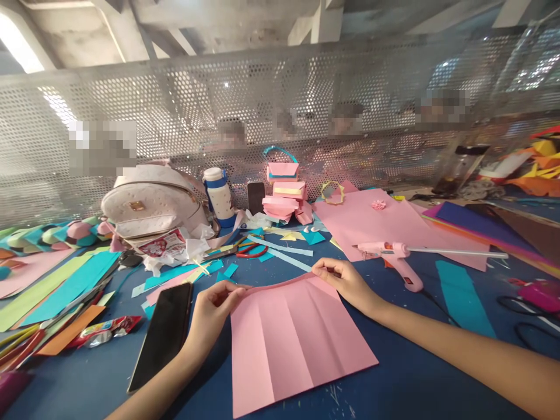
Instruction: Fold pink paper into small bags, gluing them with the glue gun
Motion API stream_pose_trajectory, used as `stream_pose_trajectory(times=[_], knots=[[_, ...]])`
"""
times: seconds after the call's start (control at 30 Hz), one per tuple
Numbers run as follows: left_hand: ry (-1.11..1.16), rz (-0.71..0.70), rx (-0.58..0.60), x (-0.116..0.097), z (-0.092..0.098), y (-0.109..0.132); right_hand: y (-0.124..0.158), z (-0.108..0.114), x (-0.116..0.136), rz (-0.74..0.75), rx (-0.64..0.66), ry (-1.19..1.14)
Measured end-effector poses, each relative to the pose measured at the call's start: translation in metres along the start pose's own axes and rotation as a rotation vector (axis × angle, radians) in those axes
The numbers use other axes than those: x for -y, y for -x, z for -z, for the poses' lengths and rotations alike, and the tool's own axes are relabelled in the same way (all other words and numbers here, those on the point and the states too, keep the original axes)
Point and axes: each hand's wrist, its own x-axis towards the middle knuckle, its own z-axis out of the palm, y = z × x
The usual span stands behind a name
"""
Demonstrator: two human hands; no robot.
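A pink paper sheet point(291, 344) with several lengthwise creases lies before me on the blue table, its far edge folded over in a narrow strip. My left hand point(216, 306) pinches the far left corner between thumb and fingers. At the far right corner, my right hand point(343, 283) grips the same edge, fingers closed on it. Light blue paper strips point(284, 254) lie just beyond the sheet. Left of my left hand rests a dark phone point(161, 335).
A pink glue gun point(398, 256) with a glue stick lies right. Behind are red-handled scissors point(254, 249), folded pink paper boxes point(284, 198), a bottle point(219, 198) and a white backpack point(153, 204). A candy wrapper point(107, 331) and paper scraps sit left; a large pink sheet point(380, 224) lies back right.
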Motion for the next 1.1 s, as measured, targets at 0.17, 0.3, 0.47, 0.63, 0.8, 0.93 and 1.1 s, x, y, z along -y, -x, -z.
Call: stream_pose_trajectory(times=[0.17,0.3,0.47,0.63,0.8,0.93,1.1], knots=[[0.141,0.104,-0.007,-0.002,-0.002,-0.001,0.002,0.000,0.003,0.025,0.081,-0.039],[0.285,0.195,0.036,-0.001,-0.003,-0.001,0.002,0.001,0.004,0.024,0.094,-0.060],[0.365,0.253,0.046,0.003,-0.004,0.000,0.000,0.003,0.001,-0.056,0.109,-0.125],[0.432,0.264,0.067,0.002,-0.005,0.002,0.000,0.002,-0.003,-0.053,0.119,-0.130],[0.460,0.339,0.125,-0.005,-0.009,0.009,0.001,-0.001,-0.006,-0.028,0.077,-0.128],[0.364,0.324,0.251,-0.004,-0.012,0.012,0.002,-0.001,-0.005,-0.021,0.065,-0.119],[0.131,0.234,0.289,0.005,-0.010,0.008,0.002,-0.001,-0.001,-0.066,0.224,-0.072]])
